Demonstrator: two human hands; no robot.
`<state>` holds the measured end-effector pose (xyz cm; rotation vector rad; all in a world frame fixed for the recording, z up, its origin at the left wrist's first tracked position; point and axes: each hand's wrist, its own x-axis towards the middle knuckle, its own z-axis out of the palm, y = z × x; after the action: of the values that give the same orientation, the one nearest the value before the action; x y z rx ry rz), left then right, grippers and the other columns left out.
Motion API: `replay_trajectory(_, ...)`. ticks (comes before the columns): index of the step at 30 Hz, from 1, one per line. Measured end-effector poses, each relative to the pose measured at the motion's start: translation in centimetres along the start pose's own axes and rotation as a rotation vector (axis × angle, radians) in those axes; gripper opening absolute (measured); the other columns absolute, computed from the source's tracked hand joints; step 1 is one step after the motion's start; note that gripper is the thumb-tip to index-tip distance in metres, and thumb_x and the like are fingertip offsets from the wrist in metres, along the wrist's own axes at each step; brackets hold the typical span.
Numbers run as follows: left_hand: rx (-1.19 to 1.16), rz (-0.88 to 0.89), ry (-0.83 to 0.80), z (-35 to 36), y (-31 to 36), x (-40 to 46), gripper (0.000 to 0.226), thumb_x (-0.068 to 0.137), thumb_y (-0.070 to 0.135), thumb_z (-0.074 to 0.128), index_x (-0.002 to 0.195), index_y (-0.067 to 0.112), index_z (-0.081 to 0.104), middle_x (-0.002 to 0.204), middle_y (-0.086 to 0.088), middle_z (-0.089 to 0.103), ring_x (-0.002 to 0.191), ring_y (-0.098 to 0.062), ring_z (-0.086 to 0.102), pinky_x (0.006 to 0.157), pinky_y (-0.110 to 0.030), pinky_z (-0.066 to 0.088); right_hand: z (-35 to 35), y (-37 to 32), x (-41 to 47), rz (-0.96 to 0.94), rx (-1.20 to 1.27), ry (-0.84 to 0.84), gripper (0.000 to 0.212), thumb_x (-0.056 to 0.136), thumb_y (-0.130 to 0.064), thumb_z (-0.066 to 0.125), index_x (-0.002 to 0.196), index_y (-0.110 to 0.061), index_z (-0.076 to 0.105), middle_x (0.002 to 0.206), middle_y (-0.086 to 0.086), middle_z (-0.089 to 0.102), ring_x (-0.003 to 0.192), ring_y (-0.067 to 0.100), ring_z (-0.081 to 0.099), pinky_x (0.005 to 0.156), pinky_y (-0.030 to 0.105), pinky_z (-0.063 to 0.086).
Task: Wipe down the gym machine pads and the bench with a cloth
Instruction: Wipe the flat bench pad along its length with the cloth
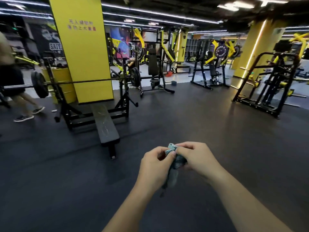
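Bunching the cloth [175,158] low in frame, left hand [154,166] and right hand [196,158] both pinch it; a loose tail could slip before reaching the bench [105,124].

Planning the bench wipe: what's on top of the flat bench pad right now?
Nothing rests on the bench; only faint pale streaks mark its black pad. The loaded barbell sits racked above its far end. The cloth is held in the left hand and right hand.

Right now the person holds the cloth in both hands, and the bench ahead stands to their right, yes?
Not quite. The head view shows the left hand and right hand both holding the cloth, but the bench stands ahead to their left, not right.
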<state>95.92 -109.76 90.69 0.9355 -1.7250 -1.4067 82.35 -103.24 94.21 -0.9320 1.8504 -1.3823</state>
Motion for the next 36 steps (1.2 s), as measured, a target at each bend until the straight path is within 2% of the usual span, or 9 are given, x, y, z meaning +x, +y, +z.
replay_trajectory(4, 0.017, -0.044, 0.097, -3.4, -1.3, 3.9, 0.012, 0.093, 0.027, 0.071, 0.086, 0.031, 0.079, 0.083, 0.009, 0.079, 0.085, -0.012, 0.076, 0.082, -0.048, 0.061, 3.9, -1.0, 4.8, 0.018, 0.056, -0.14, 0.019, 0.09, -0.009, 0.067, 0.098, -0.017, 0.082, 0.095, 0.006, 0.079, 0.087, 0.023, 0.078, 0.071, 0.047, 0.066)
replay_trajectory(9, 0.052, -0.062, 0.206, -6.6, -2.8, 9.8, 0.013, 0.095, 0.024, 0.07, 0.089, 0.027, 0.081, 0.084, 0.01, 0.079, 0.085, -0.011, 0.075, 0.082, -0.042, 0.06, 7.3, -1.5, 12.4, -0.031, 0.05, -0.266, 0.02, 0.094, -0.012, 0.068, 0.11, -0.017, 0.079, 0.103, 0.003, 0.076, 0.086, 0.02, 0.076, 0.067, 0.044, 0.065)
replay_trajectory(14, 0.061, -0.046, 0.312, -7.9, -3.7, 17.1, 0.013, 0.096, 0.024, 0.07, 0.092, 0.028, 0.082, 0.086, 0.01, 0.08, 0.086, -0.008, 0.076, 0.082, -0.039, 0.06, 9.3, -1.5, 21.3, -0.124, -0.015, -0.375, 0.021, 0.093, -0.013, 0.072, 0.113, -0.019, 0.076, 0.096, 0.007, 0.075, 0.077, 0.019, 0.076, 0.063, 0.042, 0.064)
replay_trajectory(18, 0.065, -0.052, 0.335, -8.0, -3.9, 22.9, 0.02, 0.099, 0.02, 0.066, 0.095, 0.03, 0.082, 0.09, 0.011, 0.08, 0.09, -0.008, 0.075, 0.084, -0.037, 0.06, 9.9, -2.4, 28.9, -0.146, -0.059, -0.499, 0.024, 0.094, -0.017, 0.074, 0.118, -0.024, 0.073, 0.095, 0.0, 0.079, 0.071, 0.033, 0.077, 0.074, 0.051, 0.064)
replay_trajectory(21, 0.06, -0.028, 0.335, -8.0, -3.9, 26.9, 0.025, 0.101, 0.016, 0.062, 0.103, 0.031, 0.081, 0.097, 0.012, 0.08, 0.096, -0.005, 0.074, 0.087, -0.033, 0.058, 10.3, -3.3, 34.4, -0.164, -0.041, -0.537, 0.025, 0.093, -0.017, 0.076, 0.117, -0.023, 0.073, 0.085, -0.002, 0.078, 0.066, 0.031, 0.075, 0.079, 0.056, 0.063)
replay_trajectory(23, 0.071, -0.02, 0.333, -8.0, -4.2, 29.2, 0.029, 0.103, 0.014, 0.058, 0.112, 0.032, 0.079, 0.104, 0.014, 0.079, 0.103, -0.005, 0.073, 0.094, -0.035, 0.058, 10.9, -3.7, 37.3, -0.182, -0.055, -0.56, 0.023, 0.092, -0.02, 0.076, 0.115, -0.025, 0.074, 0.079, -0.005, 0.076, 0.064, 0.026, 0.074, 0.081, 0.055, 0.063)
replay_trajectory(26, 0.087, -0.023, 0.295, -8.3, -4.9, 32.1, 0.036, 0.101, 0.012, 0.059, 0.121, 0.037, 0.074, 0.11, 0.017, 0.077, 0.11, -0.003, 0.07, 0.101, -0.036, 0.056, 12.2, -4.1, 41.0, -0.175, -0.085, -0.605, 0.028, 0.091, -0.019, 0.065, 0.114, -0.03, 0.075, 0.089, -0.002, 0.079, 0.075, 0.026, 0.078, 0.084, 0.053, 0.063)
replay_trajectory(31, 0.151, -0.026, 0.357, -11.3, -7.2, 37.9, 0.038, 0.091, 0.013, 0.075, 0.122, 0.035, 0.074, 0.107, 0.014, 0.078, 0.106, -0.004, 0.072, 0.099, -0.041, 0.057, 15.4, -5.2, 46.9, -0.225, -0.167, -0.714, 0.039, 0.089, -0.011, 0.057, 0.117, -0.034, 0.071, 0.091, 0.008, 0.078, 0.087, 0.03, 0.077, 0.089, 0.052, 0.061)
replay_trajectory(36, 0.228, 0.001, 0.317, -15.9, -9.1, 44.5, 0.029, 0.102, 0.021, 0.059, 0.118, 0.039, 0.075, 0.105, 0.02, 0.077, 0.103, 0.001, 0.07, 0.093, -0.033, 0.057, 19.5, -6.9, 52.9, -0.379, -0.338, -0.716, 0.037, 0.087, -0.011, 0.071, 0.111, -0.038, 0.071, 0.091, -0.01, 0.076, 0.075, 0.003, 0.066, 0.082, 0.036, 0.057)
